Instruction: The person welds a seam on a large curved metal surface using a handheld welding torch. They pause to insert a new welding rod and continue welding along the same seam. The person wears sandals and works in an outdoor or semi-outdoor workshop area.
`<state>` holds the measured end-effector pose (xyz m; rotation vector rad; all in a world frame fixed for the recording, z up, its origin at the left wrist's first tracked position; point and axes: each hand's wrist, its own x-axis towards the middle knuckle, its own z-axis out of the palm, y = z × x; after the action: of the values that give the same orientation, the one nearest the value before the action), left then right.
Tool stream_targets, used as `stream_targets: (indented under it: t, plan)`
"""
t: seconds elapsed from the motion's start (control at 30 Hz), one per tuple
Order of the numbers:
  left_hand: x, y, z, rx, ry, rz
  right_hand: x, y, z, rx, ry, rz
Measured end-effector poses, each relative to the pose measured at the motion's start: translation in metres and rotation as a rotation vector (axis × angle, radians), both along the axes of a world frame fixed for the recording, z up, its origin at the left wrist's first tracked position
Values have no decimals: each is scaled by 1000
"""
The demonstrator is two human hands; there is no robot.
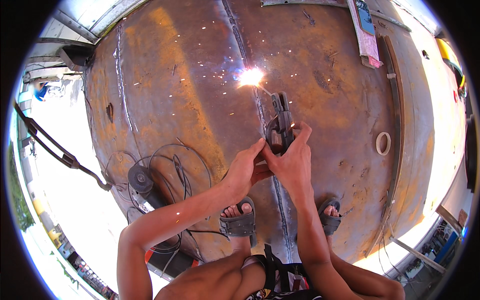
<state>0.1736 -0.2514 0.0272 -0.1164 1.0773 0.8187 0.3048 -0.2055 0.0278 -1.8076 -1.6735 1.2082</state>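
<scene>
My right hand (292,162) is wrapped round a dark welding electrode holder (283,115). Close against it, my left hand (243,171) is closed at the holder's lower left side, its thumb up by the lever and some fingers hidden behind my right hand. A short thin electrode (265,90) sticks out of the jaws, up and to the left. At its tip burns a bright arc (250,77), which hides the spot it meets and throws sparks around. The arc sits on a long weld seam (240,42) that runs down a rusty steel plate (320,85) and between my sandalled feet.
An angle grinder (141,180) lies at the left among looped black cables (185,175). On the right are a pale ring (383,143) and a long metal strip (397,100). A phone (365,20) rests on a worn pinkish bar (369,47). Another seam (120,75) runs along the left.
</scene>
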Motion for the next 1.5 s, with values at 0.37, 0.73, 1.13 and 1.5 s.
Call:
stream_targets:
  t: [0.37, 0.73, 1.13, 1.5]
  plan:
    - [0, -1, -2, 0, -1, 0, 0, -1, 1, -30, -30, 0]
    - [0, -3, -3, -6, 1, -1, 1, -1, 0, -23, -16, 12]
    - [1, -3, -1, -9, -2, 19, 2, -2, -3, -18, -3, 14]
    - [1, -4, -2, -4, -7, 11, 2, -2, -1, -30, -4, 10]
